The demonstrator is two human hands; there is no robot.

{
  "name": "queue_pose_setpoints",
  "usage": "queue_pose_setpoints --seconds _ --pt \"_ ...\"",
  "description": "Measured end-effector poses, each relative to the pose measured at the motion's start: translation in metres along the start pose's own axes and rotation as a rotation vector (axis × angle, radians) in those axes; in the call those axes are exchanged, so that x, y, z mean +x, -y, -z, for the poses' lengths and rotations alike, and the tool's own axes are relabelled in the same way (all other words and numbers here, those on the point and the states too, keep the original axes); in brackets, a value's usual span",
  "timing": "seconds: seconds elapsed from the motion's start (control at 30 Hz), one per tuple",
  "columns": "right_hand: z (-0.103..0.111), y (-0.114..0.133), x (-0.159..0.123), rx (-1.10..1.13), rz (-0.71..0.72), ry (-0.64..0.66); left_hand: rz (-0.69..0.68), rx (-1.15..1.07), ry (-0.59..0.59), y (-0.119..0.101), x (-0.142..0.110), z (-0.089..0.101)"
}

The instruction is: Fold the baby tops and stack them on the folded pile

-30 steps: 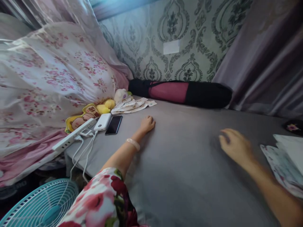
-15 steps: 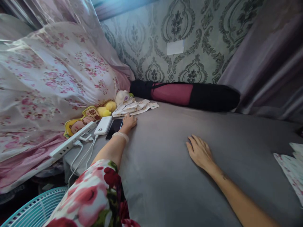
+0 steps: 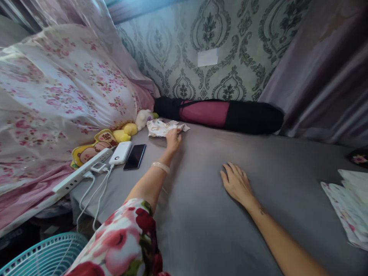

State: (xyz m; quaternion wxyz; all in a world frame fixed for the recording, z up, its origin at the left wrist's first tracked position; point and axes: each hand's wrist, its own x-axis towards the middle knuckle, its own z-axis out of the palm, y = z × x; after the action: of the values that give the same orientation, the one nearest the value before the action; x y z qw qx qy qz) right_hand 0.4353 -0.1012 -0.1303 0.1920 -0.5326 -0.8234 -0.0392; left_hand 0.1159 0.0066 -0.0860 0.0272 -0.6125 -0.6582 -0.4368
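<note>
My left hand (image 3: pixel 174 139) is closed on the near right edge of a thin white patterned cloth (image 3: pixel 160 127) by the far left of the grey sheet. The cloth is crumpled and partly lifted; some of its edge is hidden by my fingers. My right hand (image 3: pixel 236 181) lies flat on the grey sheet (image 3: pixel 201 207) with its fingers stretched out, touching nothing else. To the left of my left forearm lie a dark phone (image 3: pixel 135 156) and a white power bank (image 3: pixel 120 152).
A white power strip (image 3: pixel 83 170) with cables runs along the left edge, beside yellow plush toys (image 3: pixel 126 132) and a white plush (image 3: pixel 143 119). A black and maroon rolled bag (image 3: pixel 204 113) lies against the wall. Folded cloths (image 3: pixel 346 209) are at right; a teal basket (image 3: pixel 43 255) stands lower left.
My left hand has moved right and away from beside the phone and taken hold of the cloth, which has shifted. The phone is now uncovered. My right hand still rests on the sheet.
</note>
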Motion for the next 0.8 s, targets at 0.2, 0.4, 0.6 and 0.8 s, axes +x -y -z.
queue_pose_setpoints --seconds 0.2,0.4,0.6,0.8 --pt "0.001 -0.003 0.001 0.139 -0.025 -0.061 0.010 -0.264 0.220 -0.074 -0.050 -0.049" --pt "-0.001 -0.013 0.002 0.338 -0.047 -0.307 -0.240 -0.520 0.623 -0.147 -0.103 -0.058" --pt "0.002 -0.018 0.002 0.414 -0.016 -0.257 -0.350 -0.516 0.652 -0.159 -0.125 -0.035" --pt "0.036 -0.010 0.008 0.498 -0.086 -0.324 -0.380 -0.097 0.487 -0.128 -0.129 -0.013"
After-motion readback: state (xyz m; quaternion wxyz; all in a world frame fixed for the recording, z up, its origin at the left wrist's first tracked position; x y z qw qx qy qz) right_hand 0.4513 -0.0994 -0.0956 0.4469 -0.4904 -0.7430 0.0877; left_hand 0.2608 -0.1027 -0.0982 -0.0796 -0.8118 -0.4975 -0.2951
